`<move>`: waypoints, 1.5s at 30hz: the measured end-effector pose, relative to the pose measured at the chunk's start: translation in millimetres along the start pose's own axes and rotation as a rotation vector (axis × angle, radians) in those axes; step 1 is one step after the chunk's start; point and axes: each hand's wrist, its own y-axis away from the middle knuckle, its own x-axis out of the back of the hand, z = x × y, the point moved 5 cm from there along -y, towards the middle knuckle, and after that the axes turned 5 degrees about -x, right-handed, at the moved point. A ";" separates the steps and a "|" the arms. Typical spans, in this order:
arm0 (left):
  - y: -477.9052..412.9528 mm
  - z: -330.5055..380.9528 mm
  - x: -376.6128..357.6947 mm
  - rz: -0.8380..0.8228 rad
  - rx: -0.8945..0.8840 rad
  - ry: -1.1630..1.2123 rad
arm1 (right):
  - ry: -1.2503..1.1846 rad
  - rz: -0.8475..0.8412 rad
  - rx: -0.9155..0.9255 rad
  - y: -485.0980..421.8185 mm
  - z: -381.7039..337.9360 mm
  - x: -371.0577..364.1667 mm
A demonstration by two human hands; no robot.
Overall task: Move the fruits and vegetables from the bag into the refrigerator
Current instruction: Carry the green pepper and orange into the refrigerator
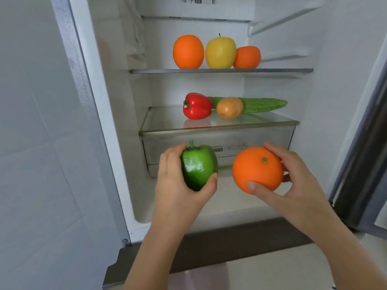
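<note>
I see the left hand [178, 185] clenched round the green pepper [199, 166] and the right hand [293, 185] grasping the orange [257, 169], both in front of the drawer [230, 143]. Just above the drawer: red pepper [196, 106], tan round item [230, 107], gourd [263, 104]. Higher above the drawer: tall orange [188, 52], apple [220, 52], small orange [247, 57].
</note>
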 end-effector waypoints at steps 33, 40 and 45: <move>-172.2 -77.6 -23.7 0.083 0.074 -0.168 | -0.265 -0.187 0.186 -194.7 12.1 -42.3; -175.0 -83.6 -24.7 0.069 0.069 -0.171 | -0.221 -0.198 0.191 -204.3 11.9 -49.9; -169.9 -83.1 -21.8 0.067 0.043 -0.212 | -0.198 -0.193 0.195 -201.0 7.5 -49.9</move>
